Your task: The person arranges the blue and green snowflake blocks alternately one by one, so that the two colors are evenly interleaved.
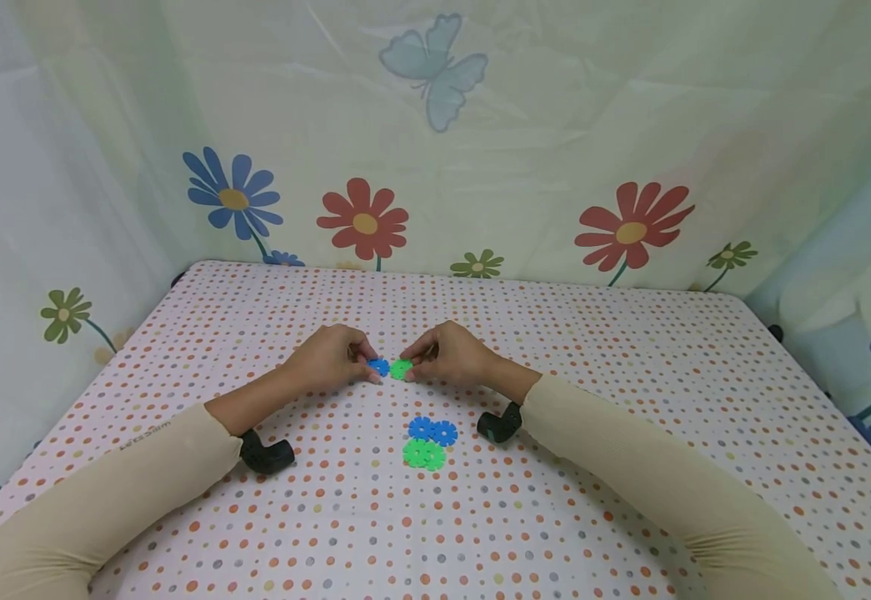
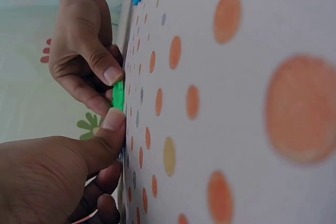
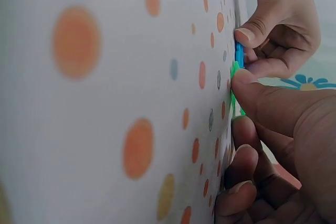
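My left hand (image 1: 330,358) pinches a blue notched disc (image 1: 379,367) between thumb and fingers, low over the tabletop. Facing it, my right hand (image 1: 450,357) pinches a green notched disc (image 1: 401,369) by its right side. The two discs sit edge to edge, a narrow gap between them in the head view. In the right wrist view the green disc (image 3: 235,85) overlaps the blue disc (image 3: 239,53) near the left thumb. Seen from the left wrist, the green disc (image 2: 118,96) shows edge-on between both thumbs, and the left fingers hide the blue one.
Nearer me lie two blue discs (image 1: 432,432) side by side, and just below them two overlapping green discs (image 1: 424,454). A dotted cloth (image 1: 315,517) covers the table. A flowered curtain (image 1: 495,167) hangs behind. Black wrist devices (image 1: 268,457) jut out beneath both forearms.
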{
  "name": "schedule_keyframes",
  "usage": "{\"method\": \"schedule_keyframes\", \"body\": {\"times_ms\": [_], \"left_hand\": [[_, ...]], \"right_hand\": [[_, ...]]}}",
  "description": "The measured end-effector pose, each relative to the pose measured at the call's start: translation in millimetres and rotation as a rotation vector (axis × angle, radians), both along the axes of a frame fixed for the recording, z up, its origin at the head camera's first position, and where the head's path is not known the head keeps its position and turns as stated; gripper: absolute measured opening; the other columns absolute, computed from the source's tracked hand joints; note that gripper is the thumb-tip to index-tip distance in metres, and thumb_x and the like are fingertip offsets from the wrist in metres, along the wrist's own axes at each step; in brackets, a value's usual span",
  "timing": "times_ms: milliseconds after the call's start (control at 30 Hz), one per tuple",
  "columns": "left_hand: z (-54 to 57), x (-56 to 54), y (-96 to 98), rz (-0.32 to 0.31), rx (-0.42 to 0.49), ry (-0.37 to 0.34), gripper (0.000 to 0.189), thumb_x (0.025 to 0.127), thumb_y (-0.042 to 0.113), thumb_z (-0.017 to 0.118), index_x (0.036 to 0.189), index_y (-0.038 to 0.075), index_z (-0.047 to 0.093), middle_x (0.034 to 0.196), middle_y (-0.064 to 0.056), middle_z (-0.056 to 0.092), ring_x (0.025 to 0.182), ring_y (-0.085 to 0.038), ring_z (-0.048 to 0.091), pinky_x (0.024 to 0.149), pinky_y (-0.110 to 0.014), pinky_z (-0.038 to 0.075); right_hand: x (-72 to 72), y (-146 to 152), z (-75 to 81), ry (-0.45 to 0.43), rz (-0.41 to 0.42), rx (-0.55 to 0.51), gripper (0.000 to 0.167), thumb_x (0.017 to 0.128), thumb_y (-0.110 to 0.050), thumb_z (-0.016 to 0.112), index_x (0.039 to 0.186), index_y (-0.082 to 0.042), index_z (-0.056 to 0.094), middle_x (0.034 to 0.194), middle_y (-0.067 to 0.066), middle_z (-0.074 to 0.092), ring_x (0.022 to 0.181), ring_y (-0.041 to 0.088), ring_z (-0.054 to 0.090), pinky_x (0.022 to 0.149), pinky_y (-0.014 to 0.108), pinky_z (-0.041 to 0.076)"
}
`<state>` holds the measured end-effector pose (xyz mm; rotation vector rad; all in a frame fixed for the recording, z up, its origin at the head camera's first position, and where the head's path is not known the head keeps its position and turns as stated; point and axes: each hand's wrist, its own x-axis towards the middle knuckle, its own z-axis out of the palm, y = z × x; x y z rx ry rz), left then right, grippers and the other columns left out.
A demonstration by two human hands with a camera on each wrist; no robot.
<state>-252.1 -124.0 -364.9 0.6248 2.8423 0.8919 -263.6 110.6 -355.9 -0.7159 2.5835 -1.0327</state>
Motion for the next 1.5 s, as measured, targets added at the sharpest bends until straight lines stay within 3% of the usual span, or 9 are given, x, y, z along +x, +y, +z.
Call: {"method": "schedule_keyframes", "body": {"times_ms": [100, 233, 367, 1100, 1500], "left_hand": [[-1.0, -0.8, -0.5, 0.014, 0.012, -0.003, 0.024, 0.079, 0.031, 0.083, 0.093, 0.015, 0.073, 0.084, 0.003, 0.067, 0.073, -0.012, 0.058, 0.069, -0.029, 0.047], [-3.4, -2.6, -1.4, 0.030, 0.008, 0.024, 0.024, 0.077, 0.033, 0.085, 0.092, 0.018, 0.075, 0.103, 0.000, 0.070, 0.094, -0.017, 0.061, 0.083, -0.036, 0.049], [-4.6, -4.0, -2.2, 0.020, 0.000, 0.059, 0.024, 0.076, 0.033, 0.086, 0.092, 0.019, 0.076, 0.108, -0.003, 0.069, 0.107, -0.023, 0.058, 0.091, -0.043, 0.047], [-4.8, -4.7, -1.6, 0.023, -0.024, 0.072, 0.027, 0.076, 0.034, 0.086, 0.094, 0.017, 0.076, 0.107, -0.003, 0.068, 0.101, -0.022, 0.057, 0.086, -0.040, 0.046], [-0.3, -3.1, -1.2, 0.006, -0.090, 0.065, 0.029, 0.077, 0.036, 0.085, 0.098, 0.019, 0.074, 0.102, -0.001, 0.066, 0.105, -0.024, 0.055, 0.092, -0.045, 0.043]], "right_hand": [[0.1, -0.3, 0.0, 0.004, 0.003, 0.011, 0.026, 0.082, -0.019, 0.081, 0.107, -0.011, 0.077, 0.096, 0.000, 0.074, 0.083, 0.007, 0.064, 0.073, 0.022, 0.051], [0.5, -1.4, 0.5, 0.011, 0.004, 0.040, 0.026, 0.083, -0.020, 0.081, 0.107, -0.013, 0.077, 0.103, 0.000, 0.074, 0.089, 0.008, 0.065, 0.078, 0.024, 0.053], [-0.2, -2.4, 0.3, 0.022, 0.008, 0.067, 0.026, 0.083, -0.022, 0.080, 0.108, -0.014, 0.076, 0.113, 0.000, 0.073, 0.099, 0.010, 0.066, 0.086, 0.028, 0.053], [0.0, -3.4, 1.9, 0.012, 0.007, 0.087, 0.027, 0.084, -0.023, 0.079, 0.109, -0.015, 0.075, 0.113, -0.001, 0.072, 0.101, 0.011, 0.064, 0.087, 0.029, 0.052], [1.3, -4.0, 2.6, 0.015, 0.003, 0.096, 0.028, 0.084, -0.023, 0.079, 0.110, -0.014, 0.075, 0.114, -0.001, 0.072, 0.103, 0.012, 0.066, 0.088, 0.030, 0.053]]}}
